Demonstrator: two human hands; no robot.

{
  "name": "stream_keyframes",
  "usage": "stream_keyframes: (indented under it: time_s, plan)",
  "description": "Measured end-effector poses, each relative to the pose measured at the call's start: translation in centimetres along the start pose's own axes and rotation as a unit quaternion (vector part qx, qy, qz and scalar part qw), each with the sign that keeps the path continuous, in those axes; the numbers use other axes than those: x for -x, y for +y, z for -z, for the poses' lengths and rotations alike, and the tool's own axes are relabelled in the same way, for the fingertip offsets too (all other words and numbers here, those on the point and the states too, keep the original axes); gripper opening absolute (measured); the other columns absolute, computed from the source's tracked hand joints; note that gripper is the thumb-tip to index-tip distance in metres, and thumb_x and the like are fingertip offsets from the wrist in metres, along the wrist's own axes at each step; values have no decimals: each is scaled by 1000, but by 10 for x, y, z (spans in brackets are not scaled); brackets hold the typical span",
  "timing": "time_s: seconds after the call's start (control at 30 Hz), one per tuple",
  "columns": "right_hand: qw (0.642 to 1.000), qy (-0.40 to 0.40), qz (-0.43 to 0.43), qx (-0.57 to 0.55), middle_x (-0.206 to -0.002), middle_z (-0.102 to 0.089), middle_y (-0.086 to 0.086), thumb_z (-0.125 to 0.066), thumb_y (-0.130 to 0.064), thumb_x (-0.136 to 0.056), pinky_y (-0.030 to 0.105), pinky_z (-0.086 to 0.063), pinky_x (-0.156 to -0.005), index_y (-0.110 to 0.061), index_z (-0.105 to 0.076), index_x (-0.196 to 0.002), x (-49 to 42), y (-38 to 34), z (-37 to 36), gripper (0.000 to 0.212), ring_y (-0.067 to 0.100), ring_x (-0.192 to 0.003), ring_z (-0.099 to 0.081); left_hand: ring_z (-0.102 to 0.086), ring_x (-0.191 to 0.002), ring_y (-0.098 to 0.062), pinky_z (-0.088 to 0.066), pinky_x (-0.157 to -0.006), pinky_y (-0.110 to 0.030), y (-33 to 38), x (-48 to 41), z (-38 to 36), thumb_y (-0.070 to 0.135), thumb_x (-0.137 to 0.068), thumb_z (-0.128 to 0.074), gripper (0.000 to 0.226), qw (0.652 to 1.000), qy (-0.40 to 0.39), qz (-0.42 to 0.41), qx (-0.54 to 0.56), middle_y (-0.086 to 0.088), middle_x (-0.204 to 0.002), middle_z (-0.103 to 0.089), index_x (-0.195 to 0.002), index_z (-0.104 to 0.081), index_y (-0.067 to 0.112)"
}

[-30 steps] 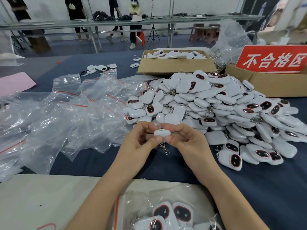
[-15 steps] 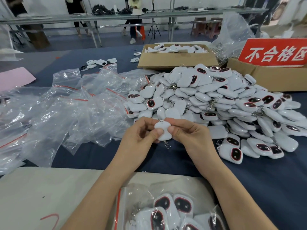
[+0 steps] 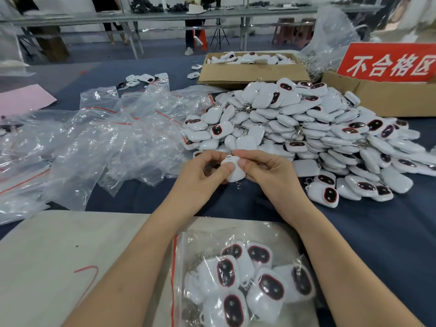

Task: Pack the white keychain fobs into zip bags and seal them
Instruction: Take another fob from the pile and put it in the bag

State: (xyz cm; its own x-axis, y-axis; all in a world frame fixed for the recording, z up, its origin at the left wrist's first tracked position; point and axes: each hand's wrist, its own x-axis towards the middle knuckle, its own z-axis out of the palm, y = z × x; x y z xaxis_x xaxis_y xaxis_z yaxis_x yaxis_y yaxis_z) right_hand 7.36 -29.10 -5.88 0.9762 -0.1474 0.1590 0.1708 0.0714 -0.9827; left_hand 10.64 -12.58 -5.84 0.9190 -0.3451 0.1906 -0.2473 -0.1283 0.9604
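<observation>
A single white fob is pinched between both grips. The left hand is closed on its left edge with thumb and curled fingers, and the right hand is closed on its upper right edge, close to the metal ring. The fob is held just clear of the surface, right in front of the near edge of the loose pile. Its plain white side is turned to the camera; the dark face is not shown. A short piece of chain hangs beneath it.

The step in hand is judged to be a check and turn-over before bagging. It would be done best if the fob were rotated by its edges, so that the dark face is left unsmudged, and if the chain were gathered against the body so it cannot snag.

The part-filled zip bag lies between the forearms on the pale board, with its red-lined edge to the left. Whether that mouth is open cannot be told. One grip will probably be needed to lift the mouth while the fob is slid in flat. Empty bags are heaped to the left. A cardboard box with a red sign stands at the far right.
</observation>
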Motion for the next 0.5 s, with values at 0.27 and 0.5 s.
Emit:
stream_keyframes:
  time_s: [0.27, 0.5]
  plan:
    - [1000, 7, -12, -6, -106, -76, -4, -59, -11, -100, 22, -59, -79, -22, -74, -106, 19, -10, 15, 20, 17, -95, -74, -58, -65, -10, -56, -73, -25, 12, 29, 53, -8, -93, -52, 24, 941, 220, 26, 256, 4, -71, -64, -89, -59, 15]
    - [999, 39, -12, -4, -102, -76, -1, -56, -6, -101, 21, -58, -77, -19, -74, -102, 32, -13, 17, 22, 17, -87, -72, -72, -92, -18, -58, -88, -26, 8, 92, 62, 2, -87, -73, 27, 941, 250, 11, 229, 2, -93, -76, -80, -67, 28]
